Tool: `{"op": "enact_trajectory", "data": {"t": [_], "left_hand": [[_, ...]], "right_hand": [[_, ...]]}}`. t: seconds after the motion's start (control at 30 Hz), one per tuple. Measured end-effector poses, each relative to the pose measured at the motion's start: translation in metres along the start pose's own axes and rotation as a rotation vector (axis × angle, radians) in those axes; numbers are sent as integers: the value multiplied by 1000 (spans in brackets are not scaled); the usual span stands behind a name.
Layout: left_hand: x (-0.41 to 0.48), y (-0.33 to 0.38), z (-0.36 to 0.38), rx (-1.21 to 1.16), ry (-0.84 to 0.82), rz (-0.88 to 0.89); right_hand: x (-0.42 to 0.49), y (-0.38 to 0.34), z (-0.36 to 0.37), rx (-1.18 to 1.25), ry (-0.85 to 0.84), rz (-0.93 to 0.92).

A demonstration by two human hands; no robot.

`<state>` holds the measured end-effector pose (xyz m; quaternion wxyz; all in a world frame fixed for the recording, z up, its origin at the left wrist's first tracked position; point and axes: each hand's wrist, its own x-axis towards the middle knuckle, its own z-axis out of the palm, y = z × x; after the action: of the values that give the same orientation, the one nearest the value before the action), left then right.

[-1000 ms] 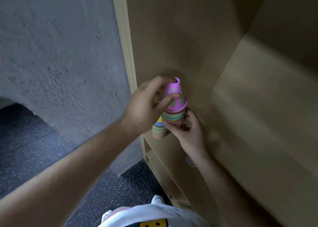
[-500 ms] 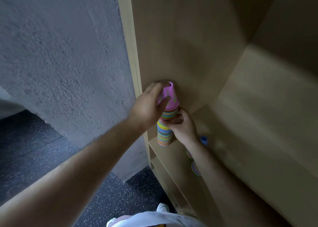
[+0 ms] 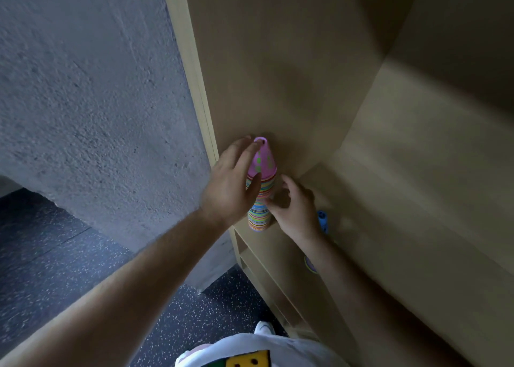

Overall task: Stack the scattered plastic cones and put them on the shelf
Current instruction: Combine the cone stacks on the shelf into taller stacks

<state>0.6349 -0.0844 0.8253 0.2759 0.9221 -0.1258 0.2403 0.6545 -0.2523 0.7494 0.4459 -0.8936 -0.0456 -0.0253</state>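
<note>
Your head cam, wide-angle, looks fwd & down from close above into the shelf [image 3: 389,227]; wall [image 3: 83,102] & floor [image 3: 55,269] fill the left side, shirt [image 3: 278,347] at bottom edge.

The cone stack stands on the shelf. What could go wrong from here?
The tall cone stack stands near the front edge of the shelf; a brush from the left hand beside it might tip it off.
The right hand, when withdrawn, might knock the blue thing behind it.

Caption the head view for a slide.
Left hand and right hand flank a striped cone stack standing on the shelf.
</note>
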Motion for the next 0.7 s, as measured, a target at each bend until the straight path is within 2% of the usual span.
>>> {"op": "enact_trajectory", "data": {"t": [0.07, 0.17, 0.3, 0.43, 0.53, 0.7], "left_hand": [[-10, 6, 2, 139, 59, 35], [-29, 17, 16, 167, 82, 139], [-49, 34, 50, 58, -66, 194], [-67, 45, 95, -113, -316, 206], [-79, 49, 128, -122, -487, 229], [-88, 50, 157, -114, -707, 150]], "right_hand": [[-13, 0, -10, -46, 52, -40], [-30, 3, -24, -78, 124, -101], [-63, 20, -47, -107, 260, -156], [-103, 53, -68, -86, 270, 11], [-123, 87, -72, -117, 231, 158], [-133, 123, -63, -128, 104, 331]]}}
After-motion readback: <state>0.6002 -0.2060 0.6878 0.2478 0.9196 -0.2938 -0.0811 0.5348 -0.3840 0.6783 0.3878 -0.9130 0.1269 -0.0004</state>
